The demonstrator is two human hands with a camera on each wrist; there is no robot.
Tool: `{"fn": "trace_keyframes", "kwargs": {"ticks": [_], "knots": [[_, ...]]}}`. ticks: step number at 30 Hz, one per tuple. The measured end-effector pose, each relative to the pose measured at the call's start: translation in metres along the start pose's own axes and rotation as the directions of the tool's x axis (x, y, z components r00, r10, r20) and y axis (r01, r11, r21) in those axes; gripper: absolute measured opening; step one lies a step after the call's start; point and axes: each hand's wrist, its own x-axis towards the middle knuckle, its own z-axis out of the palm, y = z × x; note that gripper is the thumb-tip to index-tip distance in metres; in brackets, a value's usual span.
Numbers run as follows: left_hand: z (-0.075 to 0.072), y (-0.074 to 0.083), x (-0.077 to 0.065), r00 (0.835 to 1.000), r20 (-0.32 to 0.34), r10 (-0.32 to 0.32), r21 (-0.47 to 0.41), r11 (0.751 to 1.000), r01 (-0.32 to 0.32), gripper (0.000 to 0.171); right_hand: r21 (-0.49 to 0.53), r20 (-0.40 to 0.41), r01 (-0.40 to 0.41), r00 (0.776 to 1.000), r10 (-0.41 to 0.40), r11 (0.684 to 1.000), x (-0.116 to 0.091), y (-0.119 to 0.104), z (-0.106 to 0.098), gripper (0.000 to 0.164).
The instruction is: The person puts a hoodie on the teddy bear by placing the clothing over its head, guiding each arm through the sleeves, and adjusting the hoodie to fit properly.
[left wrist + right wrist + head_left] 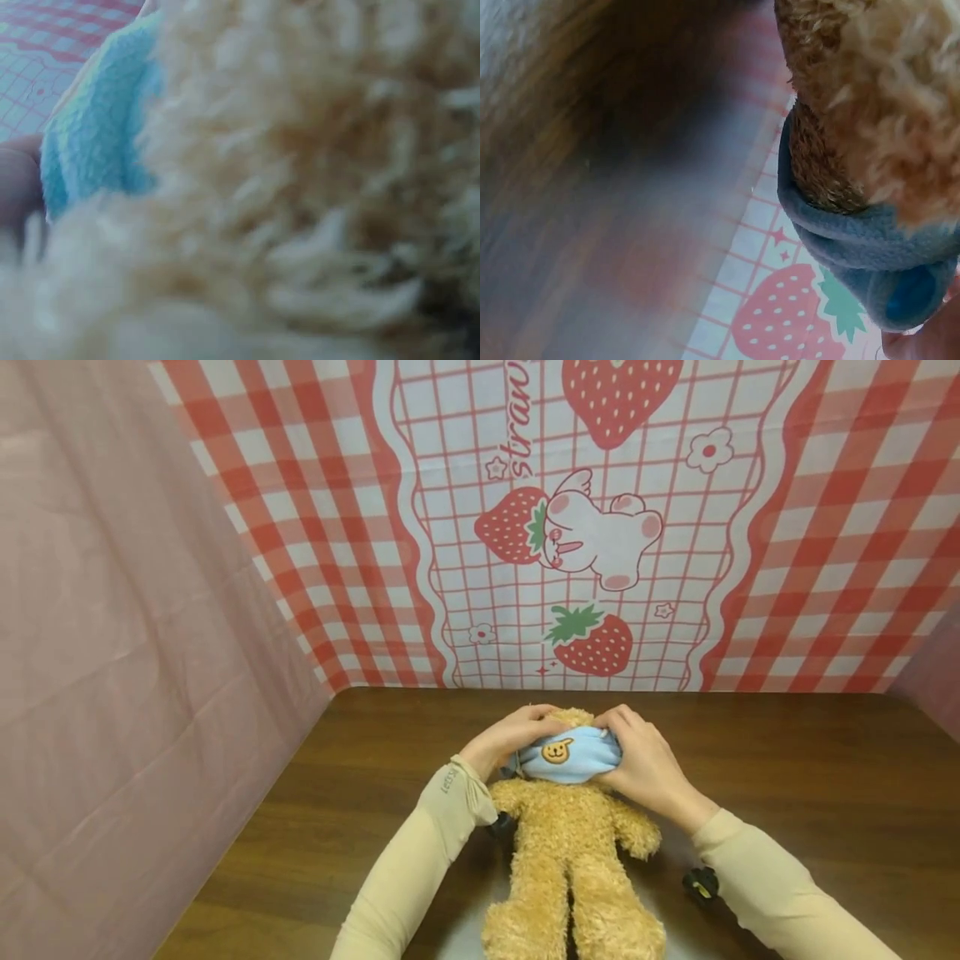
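A golden-brown teddy bear [566, 835] lies on its back on the table, legs toward me. Over its head sits a light blue fleece garment [570, 756] with a small smiling animal-face patch [557, 751]. On the left side, my left hand [517, 733] grips the garment near the top of the head. My right hand [647, 768] holds its right side, fingers above and thumb below. In the right wrist view the fleece [870, 244] wraps around the bear's fur [900, 112]. Fur fills most of the left wrist view, with blue fleece [101, 127] beside it.
The brown wooden table [810, 768] meets a strawberry-print checked cloth [480, 568] hanging at the back. A pink curtain [135, 652] hangs on the left. Black devices [701, 883] show by both wrists. A pale surface [472, 935] shows beneath the bear's legs.
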Motion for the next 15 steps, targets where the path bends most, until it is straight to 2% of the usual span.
{"fn": "trace_keyframes", "kwargs": {"ticks": [3,5,9,12,15], "knots": [[0.005,-0.001,0.002,0.999,-0.045,0.010,-0.008,1.000,-0.011,0.031,-0.021,-0.040,0.045,0.998,-0.046,0.999,0.000,-0.001,0.003,0.050],[0.008,-0.002,0.002,0.996,-0.084,0.004,0.003,1.000,-0.004,0.030,-0.027,-0.059,0.072,0.996,-0.074,0.997,-0.001,-0.001,0.005,0.046],[0.012,-0.003,0.002,0.986,-0.163,-0.022,0.009,1.000,0.024,0.041,-0.041,-0.063,0.107,0.992,-0.109,0.993,-0.001,-0.003,0.007,0.040],[0.013,-0.002,0.003,0.979,-0.197,-0.061,-0.026,0.998,0.057,0.043,-0.037,-0.019,0.080,0.997,-0.080,0.996,0.000,-0.004,0.004,0.040],[0.014,-0.003,0.004,0.972,-0.207,-0.107,-0.083,0.992,0.092,0.036,-0.005,0.067,0.008,0.998,-0.007,1.000,0.003,-0.008,-0.001,0.045]]}}
